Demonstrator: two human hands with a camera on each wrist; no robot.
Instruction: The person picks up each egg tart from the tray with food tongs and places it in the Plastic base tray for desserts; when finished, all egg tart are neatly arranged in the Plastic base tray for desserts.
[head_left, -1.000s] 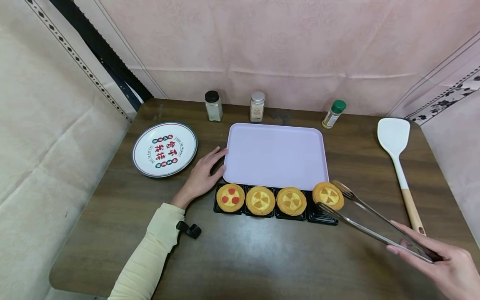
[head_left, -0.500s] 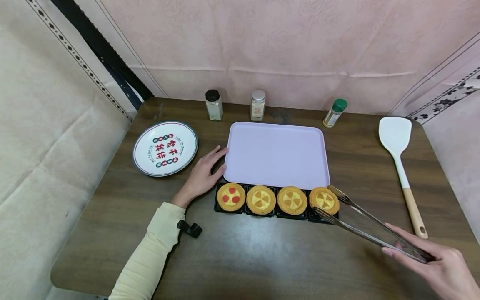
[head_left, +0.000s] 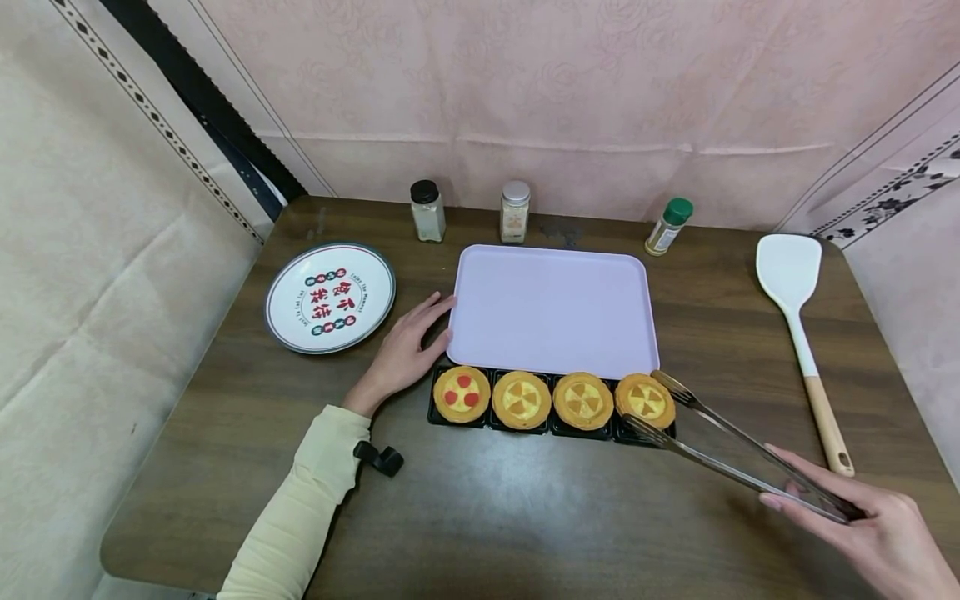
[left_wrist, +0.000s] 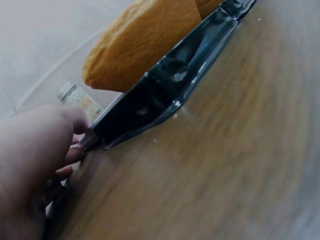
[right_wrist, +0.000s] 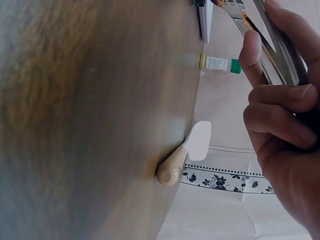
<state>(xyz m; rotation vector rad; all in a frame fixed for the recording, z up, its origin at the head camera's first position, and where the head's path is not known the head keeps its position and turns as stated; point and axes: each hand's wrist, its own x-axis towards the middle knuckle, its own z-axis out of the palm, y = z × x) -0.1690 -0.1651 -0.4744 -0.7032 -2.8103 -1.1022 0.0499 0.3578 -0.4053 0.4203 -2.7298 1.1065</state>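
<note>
My right hand grips metal tongs, also seen in the right wrist view as tongs. Their tips lie to either side of the rightmost egg tart, which sits in the end compartment of a black plastic tray. Three more tarts fill the row to its left; the leftmost tart has red spots. With extended fingers, my left hand touches the left edge of a lilac tray. Close up in the left wrist view, the left hand is beside the black tray's end.
A round plate with red lettering lies at the left. Along the back stand a black-capped shaker, a white-capped shaker and a green-capped bottle. A white spatula with a wooden handle lies at the right.
The tongs and rightmost tart have moved left and slightly down, bringing the tart into the end compartment. The right hand shifted left with them. My left hand stayed put.
</note>
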